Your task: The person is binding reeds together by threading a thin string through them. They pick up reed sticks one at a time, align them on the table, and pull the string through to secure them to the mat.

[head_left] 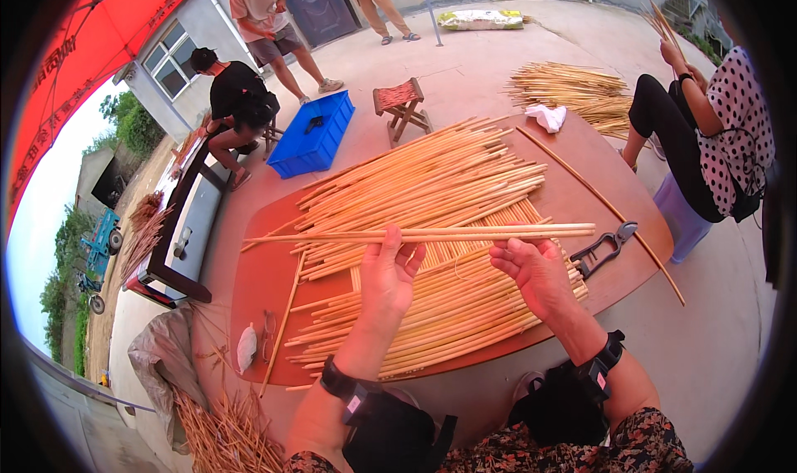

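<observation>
Both my hands hold a pair of thin, pale wooden rods point(465, 233) level above a table. My left hand point(388, 278) grips them near the middle, thumb up and fingers curled. My right hand point(535, 275) has its fingers bent around them toward the right end. Beneath lie a far bundle of similar rods point(415, 187) and a near bundle point(448, 324), with rods crossing at an angle between them. Pruning shears point(604, 251) rest right of my right hand. A longer, darker rod point(598, 195) lies slanted past them over the table's right edge.
The reddish-brown table point(639, 216) has a white wad point(547, 118) at its far edge and a small whitish bundle point(247, 346) at left. Beyond stand a blue crate point(311, 137) and a stool point(400, 104). People sit at left and right; cut sticks point(228, 436) lie lower left.
</observation>
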A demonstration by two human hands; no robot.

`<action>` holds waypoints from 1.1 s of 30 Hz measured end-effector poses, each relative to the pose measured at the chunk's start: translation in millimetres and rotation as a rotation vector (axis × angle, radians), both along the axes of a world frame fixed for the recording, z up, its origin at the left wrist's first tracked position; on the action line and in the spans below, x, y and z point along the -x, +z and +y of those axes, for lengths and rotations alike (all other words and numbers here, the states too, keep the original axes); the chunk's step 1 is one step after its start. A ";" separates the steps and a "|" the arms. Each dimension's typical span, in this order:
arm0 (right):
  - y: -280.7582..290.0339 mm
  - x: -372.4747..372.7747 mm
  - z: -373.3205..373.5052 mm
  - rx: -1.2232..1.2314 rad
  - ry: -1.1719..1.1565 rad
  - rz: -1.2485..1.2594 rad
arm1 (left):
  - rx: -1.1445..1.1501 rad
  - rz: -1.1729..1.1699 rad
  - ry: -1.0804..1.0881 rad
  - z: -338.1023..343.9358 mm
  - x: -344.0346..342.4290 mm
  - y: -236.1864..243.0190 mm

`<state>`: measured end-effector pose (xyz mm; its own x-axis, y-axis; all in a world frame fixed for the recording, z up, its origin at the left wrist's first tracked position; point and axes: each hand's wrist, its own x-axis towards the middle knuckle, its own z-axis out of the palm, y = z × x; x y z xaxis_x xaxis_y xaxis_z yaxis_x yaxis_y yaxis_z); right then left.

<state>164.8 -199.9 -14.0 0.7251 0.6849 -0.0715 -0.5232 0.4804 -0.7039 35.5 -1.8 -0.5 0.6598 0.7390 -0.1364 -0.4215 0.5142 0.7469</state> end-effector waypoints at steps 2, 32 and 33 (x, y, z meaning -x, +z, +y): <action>-1.0 -4.0 -1.1 0.000 -0.056 0.038 | -0.011 -0.003 0.004 -0.6 0.8 -2.8; -2.6 -11.0 -3.5 0.017 -0.170 0.088 | -0.087 0.035 -0.029 -4.1 4.7 -0.6; -2.5 -11.3 -3.5 0.014 -0.174 0.089 | -0.093 0.038 -0.028 -4.2 4.6 -0.3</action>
<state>176.1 -203.4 -16.5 0.8229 0.5483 -0.1491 -0.4934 0.5593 -0.6661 30.9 -5.9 -0.8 0.6756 0.7313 -0.0934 -0.3786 0.4528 0.8072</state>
